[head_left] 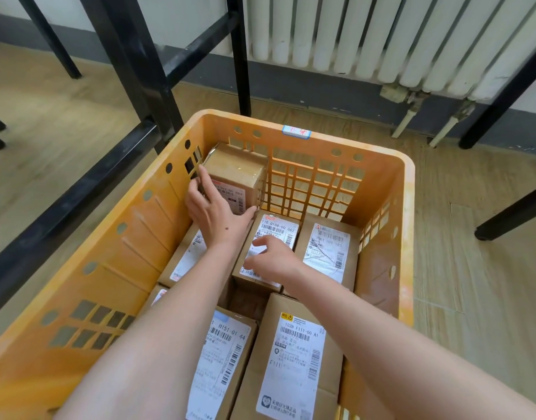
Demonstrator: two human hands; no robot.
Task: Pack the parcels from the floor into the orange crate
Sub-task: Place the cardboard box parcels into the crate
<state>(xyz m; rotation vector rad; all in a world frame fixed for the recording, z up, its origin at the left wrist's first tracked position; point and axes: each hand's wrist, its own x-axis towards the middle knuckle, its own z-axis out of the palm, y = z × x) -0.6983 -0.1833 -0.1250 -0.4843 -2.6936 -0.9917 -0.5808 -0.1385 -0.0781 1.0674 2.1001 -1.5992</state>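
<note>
parcels fill much of the orange crate [406,225], which stands on the wooden floor [48,116]. the left hand [218,213] grips a small parcel [239,174] in the crate's far-left corner, with fingers laid up its left side and the thumb hooked against its lower right edge. this box sits higher than the others, close to the slotted far wall. the right hand [272,259] hangs over the middle parcel [275,230], fingers loosely curled and holding nothing; whether it touches the label cannot be told. just beside the middle one, on the right, lies the right parcel [330,247], label up. the left parcel [185,259] shows only partly under the left forearm. nearer the person lie the near-left parcel [227,359] and the near-right parcel [294,359], both label up and partly crossed by the forearms. a blue-edged sticker [296,132] sits on the far rim. beyond the crate stand black metal legs [133,65] and a white radiator [381,34].
</note>
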